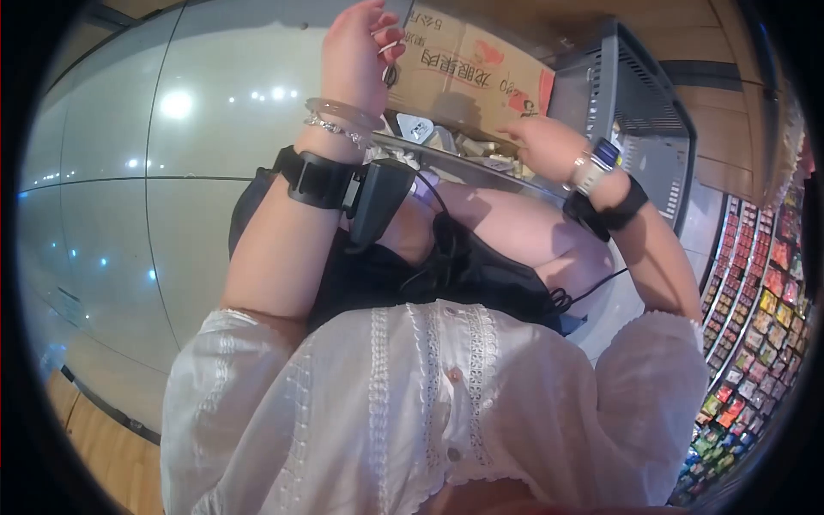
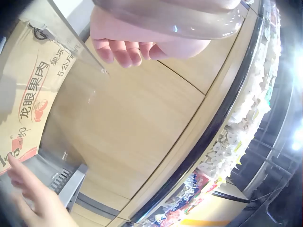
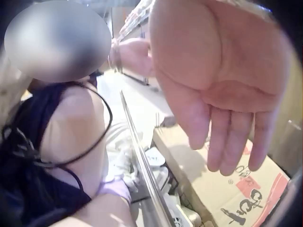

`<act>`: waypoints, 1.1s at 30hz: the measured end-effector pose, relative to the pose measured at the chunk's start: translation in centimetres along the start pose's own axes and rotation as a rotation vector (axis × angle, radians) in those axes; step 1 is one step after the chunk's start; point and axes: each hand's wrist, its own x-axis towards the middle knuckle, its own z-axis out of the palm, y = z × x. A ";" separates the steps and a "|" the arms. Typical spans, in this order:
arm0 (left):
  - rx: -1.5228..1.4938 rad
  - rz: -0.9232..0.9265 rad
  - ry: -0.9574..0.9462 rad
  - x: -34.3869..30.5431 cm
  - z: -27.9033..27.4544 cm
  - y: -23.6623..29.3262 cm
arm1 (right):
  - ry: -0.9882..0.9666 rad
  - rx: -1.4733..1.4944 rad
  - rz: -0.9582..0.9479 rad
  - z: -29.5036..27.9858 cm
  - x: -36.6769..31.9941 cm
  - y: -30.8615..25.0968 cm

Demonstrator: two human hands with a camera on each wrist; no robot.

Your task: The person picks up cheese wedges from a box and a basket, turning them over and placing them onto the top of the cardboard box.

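The left hand (image 1: pixel 354 69) is raised beside the cardboard box (image 1: pixel 463 73), its fingers loosely bent with nothing visible in them. In the left wrist view the left hand (image 2: pixel 147 35) hangs near the end of a clear panel (image 2: pixel 71 30); contact cannot be told. Over the box's near right side, the right hand (image 1: pixel 549 146) has its fingers extended. The right wrist view shows the palm of the right hand (image 3: pixel 222 80), fingers straight and holding nothing. Pale small items (image 1: pixel 472 148) lie between the box and a long clear edge.
A grey plastic crate (image 1: pixel 665 129) stands on its side right of the box. Shelves of colourful packets (image 1: pixel 755 343) line the far right. Large floor tiles (image 1: pixel 103 232) spread at left, with wooden cabinet panels (image 2: pixel 123 113) beyond the box. Bent legs are close to the clear edge.
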 end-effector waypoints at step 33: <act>0.363 -0.187 -0.132 -1.2 1.4 -1.4 | 0.098 -0.646 -1.024 6.9 10.5 0.5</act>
